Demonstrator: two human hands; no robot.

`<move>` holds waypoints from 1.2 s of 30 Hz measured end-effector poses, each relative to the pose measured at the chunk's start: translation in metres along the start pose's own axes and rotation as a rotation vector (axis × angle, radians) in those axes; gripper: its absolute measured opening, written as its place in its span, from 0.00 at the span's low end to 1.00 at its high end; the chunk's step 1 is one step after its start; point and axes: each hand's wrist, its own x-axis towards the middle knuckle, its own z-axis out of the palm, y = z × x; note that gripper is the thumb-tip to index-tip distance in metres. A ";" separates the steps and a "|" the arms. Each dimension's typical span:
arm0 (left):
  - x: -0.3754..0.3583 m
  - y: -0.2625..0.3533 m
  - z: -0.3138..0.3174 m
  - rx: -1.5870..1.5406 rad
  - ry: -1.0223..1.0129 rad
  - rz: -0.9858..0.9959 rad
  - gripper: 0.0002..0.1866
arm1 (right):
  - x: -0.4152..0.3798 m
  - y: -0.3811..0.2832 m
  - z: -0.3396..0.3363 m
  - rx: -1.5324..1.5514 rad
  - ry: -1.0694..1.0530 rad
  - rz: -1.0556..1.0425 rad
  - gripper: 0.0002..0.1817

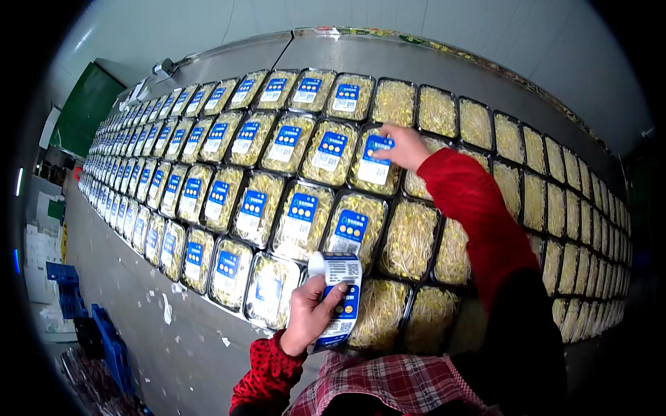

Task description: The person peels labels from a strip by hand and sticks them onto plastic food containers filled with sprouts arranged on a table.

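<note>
My left hand (312, 312) is closed around a strip of blue-and-white printed labels (345, 305), its thumb lying over the front. The strip curls at its top and hangs over the near row of trays. Farther out, my right hand (408, 147) pinches the upper right part of a blue-and-white label (374, 168). That label lies against a black tray of bean sprouts (366, 186) in the second row from the back. Trays to the left carry similar labels; a bare tray of sprouts (409, 239) sits nearer, below my right forearm.
Long rows of sprout trays cover the metal table (333, 52), curving away to both sides. A wall (416, 21) stands behind it. On the floor at left lie paper scraps (167, 308) and blue crates (111, 347). A green panel (87, 107) stands at the far left.
</note>
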 end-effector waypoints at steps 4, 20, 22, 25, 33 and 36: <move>0.045 0.010 -0.006 0.165 -0.072 0.203 0.09 | -0.004 -0.016 0.012 -0.409 0.068 0.063 0.39; 0.157 0.010 0.026 0.115 -0.127 0.062 0.13 | -0.048 -0.054 -0.036 0.535 -0.101 -0.019 0.06; 0.161 0.013 0.024 0.053 -0.094 0.045 0.11 | 0.020 -0.026 -0.077 0.560 0.055 0.143 0.06; 0.165 0.021 0.025 -0.001 -0.096 0.024 0.10 | 0.118 0.068 -0.080 0.185 0.115 -0.040 0.19; 0.200 0.006 0.027 0.081 -0.100 0.226 0.08 | 0.090 0.050 -0.043 -0.049 0.081 0.078 0.33; 0.207 0.000 0.032 0.099 -0.163 0.214 0.10 | 0.011 0.016 -0.034 0.730 -0.367 0.121 0.20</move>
